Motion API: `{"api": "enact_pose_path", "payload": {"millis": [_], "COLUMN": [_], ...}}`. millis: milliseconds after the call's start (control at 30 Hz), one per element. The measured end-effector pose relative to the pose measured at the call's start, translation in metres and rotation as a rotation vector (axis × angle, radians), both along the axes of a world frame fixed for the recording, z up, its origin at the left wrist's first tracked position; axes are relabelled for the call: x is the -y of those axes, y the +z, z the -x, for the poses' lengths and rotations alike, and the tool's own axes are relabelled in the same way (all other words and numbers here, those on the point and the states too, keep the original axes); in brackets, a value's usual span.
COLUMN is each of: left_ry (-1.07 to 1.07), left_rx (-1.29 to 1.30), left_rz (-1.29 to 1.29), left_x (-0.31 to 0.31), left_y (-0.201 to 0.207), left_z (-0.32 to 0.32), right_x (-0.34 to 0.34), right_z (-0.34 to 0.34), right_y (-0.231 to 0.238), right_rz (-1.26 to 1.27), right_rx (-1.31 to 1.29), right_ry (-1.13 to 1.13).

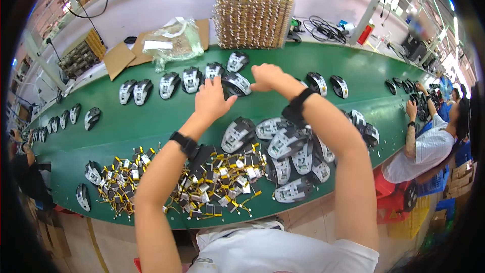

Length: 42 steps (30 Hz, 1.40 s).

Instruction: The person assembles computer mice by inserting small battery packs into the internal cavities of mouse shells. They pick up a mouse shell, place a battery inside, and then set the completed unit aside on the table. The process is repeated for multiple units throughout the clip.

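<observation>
My left hand point(211, 100) reaches forward with fingers stretched and thumb apart. Its fingertips touch or lie just over the near end of a grey-and-black computer mouse shell point(214, 69). Another mouse shell point(237, 84) lies tilted between my two hands. Just right of it, my right hand point(268, 76) has its fingers curled together; whatever they hold, if anything, is hidden. Beyond my hands sits one more mouse shell point(237, 61). Several others, such as this mouse shell point(169, 85), form a row to the left. Black bands circle both my wrists.
Small wired battery packs point(217, 182) lie heaped on the green table point(126, 139) near me. Mouse shells point(290, 144) pile up under my right forearm. At the back stand a tall stack of wired packs point(252, 15) and a clear plastic bag point(174, 43). Co-workers sit at both sides.
</observation>
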<state>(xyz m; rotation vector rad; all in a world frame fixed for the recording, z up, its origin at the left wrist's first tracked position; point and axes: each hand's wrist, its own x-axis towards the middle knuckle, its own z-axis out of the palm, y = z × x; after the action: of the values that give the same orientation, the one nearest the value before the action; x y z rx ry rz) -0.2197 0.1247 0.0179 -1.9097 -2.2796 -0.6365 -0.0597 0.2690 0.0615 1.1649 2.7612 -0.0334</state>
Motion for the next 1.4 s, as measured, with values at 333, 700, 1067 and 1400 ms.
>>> {"api": "enact_pose_path", "payload": {"millis": [333, 700, 1067, 1400], "left_ry": [-0.042, 0.183, 0.343, 0.300], "left_rx": [0.039, 0.008, -0.084, 0.117], "left_rz": [0.244, 0.156, 0.244, 0.172], "left_x": [-0.040, -0.140, -0.181, -0.179], "left_y": [-0.034, 0.003, -0.020, -0.025], "left_z": [0.010, 0.032, -0.007, 0.008], "right_x": [-0.031, -0.121, -0.152, -0.101], "right_z": [0.041, 0.065, 0.085, 0.100], "right_y": [-0.031, 0.000, -0.051, -0.058], "right_rz": [0.131, 0.012, -0.077, 0.005], "right_rx": [0.071, -0.187, -0.257, -0.589], "right_ry": [-0.020, -0.401, -0.552, -0.843]}}
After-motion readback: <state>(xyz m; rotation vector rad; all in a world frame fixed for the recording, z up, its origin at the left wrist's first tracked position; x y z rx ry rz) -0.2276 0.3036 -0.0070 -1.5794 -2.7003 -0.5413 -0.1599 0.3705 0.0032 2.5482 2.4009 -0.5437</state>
